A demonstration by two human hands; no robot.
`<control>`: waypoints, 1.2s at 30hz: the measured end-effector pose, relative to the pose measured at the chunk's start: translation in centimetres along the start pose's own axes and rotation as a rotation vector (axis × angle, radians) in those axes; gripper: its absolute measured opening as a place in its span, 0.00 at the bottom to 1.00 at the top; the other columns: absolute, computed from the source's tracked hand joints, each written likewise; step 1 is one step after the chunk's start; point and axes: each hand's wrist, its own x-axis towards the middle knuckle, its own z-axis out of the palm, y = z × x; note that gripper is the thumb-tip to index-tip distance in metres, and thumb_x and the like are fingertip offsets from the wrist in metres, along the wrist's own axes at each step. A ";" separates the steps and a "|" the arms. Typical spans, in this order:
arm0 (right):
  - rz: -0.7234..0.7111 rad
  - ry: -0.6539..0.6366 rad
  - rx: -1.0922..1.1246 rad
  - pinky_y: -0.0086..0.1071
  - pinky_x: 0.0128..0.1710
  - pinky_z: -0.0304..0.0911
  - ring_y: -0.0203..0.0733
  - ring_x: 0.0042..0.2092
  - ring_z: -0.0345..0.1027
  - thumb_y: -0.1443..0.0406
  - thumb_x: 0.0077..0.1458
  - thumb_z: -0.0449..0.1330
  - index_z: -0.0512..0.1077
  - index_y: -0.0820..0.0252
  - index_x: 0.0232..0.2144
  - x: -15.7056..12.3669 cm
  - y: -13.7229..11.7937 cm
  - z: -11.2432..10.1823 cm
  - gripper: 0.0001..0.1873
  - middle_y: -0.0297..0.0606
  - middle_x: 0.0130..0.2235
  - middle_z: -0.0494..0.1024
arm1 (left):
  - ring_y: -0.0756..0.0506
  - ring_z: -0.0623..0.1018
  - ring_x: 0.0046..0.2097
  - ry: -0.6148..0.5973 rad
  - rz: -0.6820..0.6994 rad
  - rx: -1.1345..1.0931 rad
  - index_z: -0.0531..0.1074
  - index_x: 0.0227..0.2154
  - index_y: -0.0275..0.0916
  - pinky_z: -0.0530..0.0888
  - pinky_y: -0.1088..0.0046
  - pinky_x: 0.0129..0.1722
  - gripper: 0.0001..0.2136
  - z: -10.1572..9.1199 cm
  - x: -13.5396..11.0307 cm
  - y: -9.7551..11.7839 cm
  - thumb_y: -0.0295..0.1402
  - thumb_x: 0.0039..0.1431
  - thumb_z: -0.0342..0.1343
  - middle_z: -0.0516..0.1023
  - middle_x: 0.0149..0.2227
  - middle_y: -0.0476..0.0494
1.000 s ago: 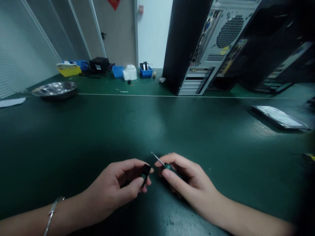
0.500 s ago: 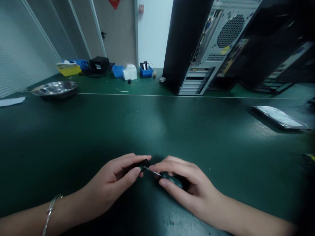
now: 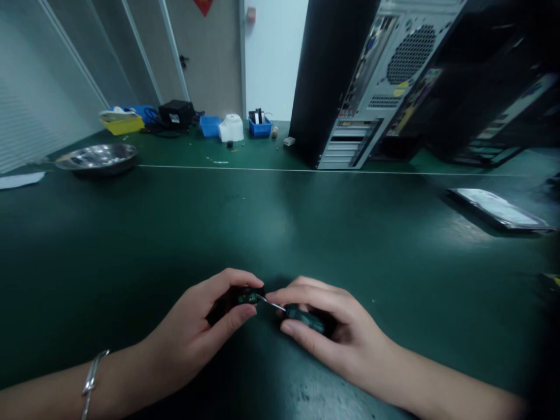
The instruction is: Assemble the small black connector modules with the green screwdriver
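My left hand (image 3: 205, 318) grips a small dark piece with a green circuit board (image 3: 248, 298) between thumb and fingers. The palm hides part of it, and I cannot make out its exact kind. My right hand (image 3: 330, 329) is wrapped round the dark green handle of a screwdriver (image 3: 304, 318). Its thin metal shaft points left, and the tip meets the right end of the small board piece. Both hands are low over the green table mat (image 3: 271, 233), near its front.
A metal bowl (image 3: 102, 160) stands at the left, with a yellow tray (image 3: 122, 124) and black adapter (image 3: 176, 114) behind. A computer case (image 3: 328, 87) rises at the back right. Blue bins (image 3: 260, 125) and a white plastic part (image 3: 231, 128) line the back. A hard drive (image 3: 499, 209) lies right.
The left thumb has drawn back and down, so more of the green circuit board shows. The screwdriver and right hand have hardly moved.
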 end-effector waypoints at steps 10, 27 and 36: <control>0.007 0.006 0.017 0.31 0.40 0.68 0.38 0.40 0.74 0.70 0.61 0.61 0.76 0.54 0.49 -0.1 0.4 0.0 0.14 0.39 0.40 0.79 | 0.50 0.75 0.31 0.040 -0.027 -0.104 0.78 0.44 0.44 0.74 0.78 0.33 0.09 -0.1 0.1 0.2 0.36 0.63 0.57 0.79 0.33 0.50; -0.048 0.010 0.062 0.32 0.41 0.69 0.39 0.41 0.74 0.70 0.60 0.62 0.77 0.54 0.49 -0.1 0.6 0.1 0.15 0.40 0.41 0.79 | 0.51 0.75 0.31 -0.060 -0.161 -0.447 0.79 0.42 0.42 0.74 0.78 0.33 0.08 0.0 0.5 0.1 0.36 0.62 0.59 0.79 0.29 0.50; 0.020 0.068 0.037 0.30 0.37 0.67 0.37 0.39 0.73 0.68 0.61 0.61 0.77 0.53 0.48 -0.2 0.5 0.2 0.14 0.38 0.39 0.78 | 0.46 0.77 0.42 0.113 -0.122 -0.333 0.75 0.45 0.45 0.76 0.73 0.42 0.10 0.1 0.4 -0.2 0.36 0.60 0.60 0.77 0.41 0.47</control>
